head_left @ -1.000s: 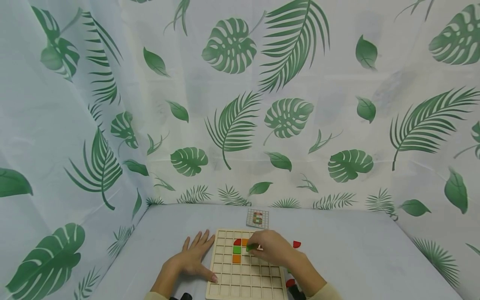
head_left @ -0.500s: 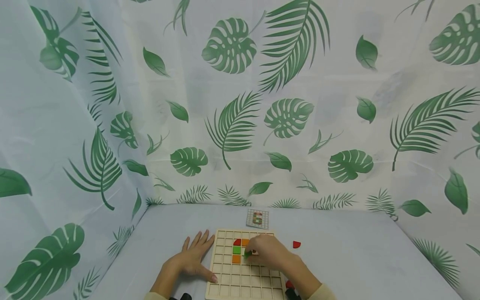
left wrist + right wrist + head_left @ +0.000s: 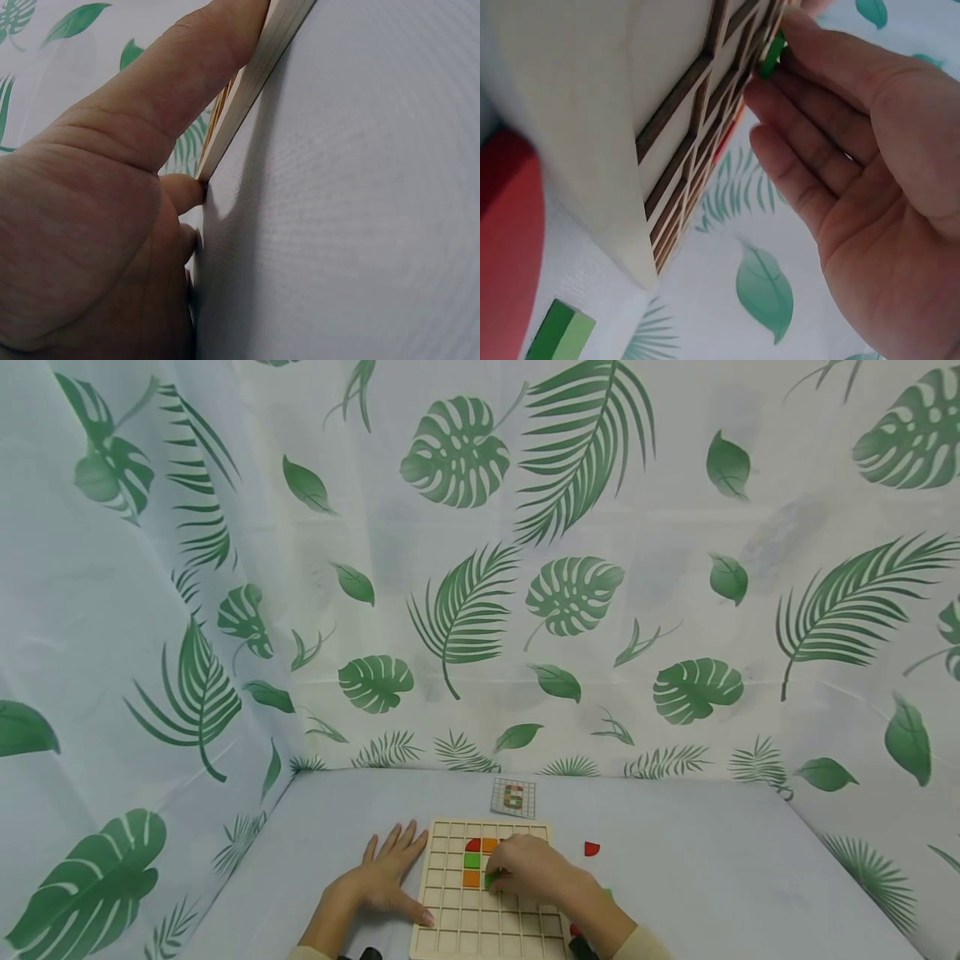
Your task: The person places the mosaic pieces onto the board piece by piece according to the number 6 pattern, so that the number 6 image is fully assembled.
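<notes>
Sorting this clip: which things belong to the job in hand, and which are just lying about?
In the job:
wooden grid board, touched by the left hand
green piece, pinched by the right hand
coloured pieces in the board's cells
gridded card beyond the board, probably the pattern

Not in use now:
loose red piece right of the board, perhaps a spare
leaf-print curtain, background

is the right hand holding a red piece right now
No, the right hand pinches a green piece at the gridded board.

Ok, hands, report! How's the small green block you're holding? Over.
Right hand pinches small green block at pale wooden grid board. Left hand touches board's left edge. Seating unclear. Nothing visibly blocking.
</notes>
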Motion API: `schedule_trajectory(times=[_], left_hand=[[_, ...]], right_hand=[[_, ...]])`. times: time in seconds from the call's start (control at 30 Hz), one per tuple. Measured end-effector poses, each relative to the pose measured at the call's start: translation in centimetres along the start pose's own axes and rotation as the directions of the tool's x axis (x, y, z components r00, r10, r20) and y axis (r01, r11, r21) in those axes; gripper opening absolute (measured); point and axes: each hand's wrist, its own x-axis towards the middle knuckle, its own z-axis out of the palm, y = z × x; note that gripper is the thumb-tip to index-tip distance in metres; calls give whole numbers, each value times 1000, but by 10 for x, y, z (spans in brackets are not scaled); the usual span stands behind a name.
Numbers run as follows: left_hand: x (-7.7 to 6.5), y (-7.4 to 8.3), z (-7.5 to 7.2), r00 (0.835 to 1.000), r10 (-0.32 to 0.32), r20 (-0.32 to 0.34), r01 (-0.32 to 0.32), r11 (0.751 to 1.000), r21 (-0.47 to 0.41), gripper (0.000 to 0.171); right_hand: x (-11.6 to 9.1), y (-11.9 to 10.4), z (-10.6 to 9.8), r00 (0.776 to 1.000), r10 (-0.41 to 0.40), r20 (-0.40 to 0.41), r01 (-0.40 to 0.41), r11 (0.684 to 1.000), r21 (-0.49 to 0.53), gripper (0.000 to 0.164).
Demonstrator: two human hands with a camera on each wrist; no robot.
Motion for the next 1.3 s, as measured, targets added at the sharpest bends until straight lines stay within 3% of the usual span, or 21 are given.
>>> schedule_trajectory(times=[0.3,0.6,1.03,1.3], left_hand=[[0,0,0,1000,0,1,0,1000,-2,136],[0,1,-1,1000,-3,3,3,1000,-2,137],[1,0,-1,1000,-16,5,16,1000,2,136],[2,-2,1,1000,-13,-7,13,1000,-11,138]], right_hand=[[5,0,2,999,-44,14,45,996,-75,7],[5,0,2,998,-66,16,67,996,-64,9],[-5,12,-8,995,14,-96,-9,999,51,18],[-15,22,-24,973,177,-149,-176,984,24,33]])
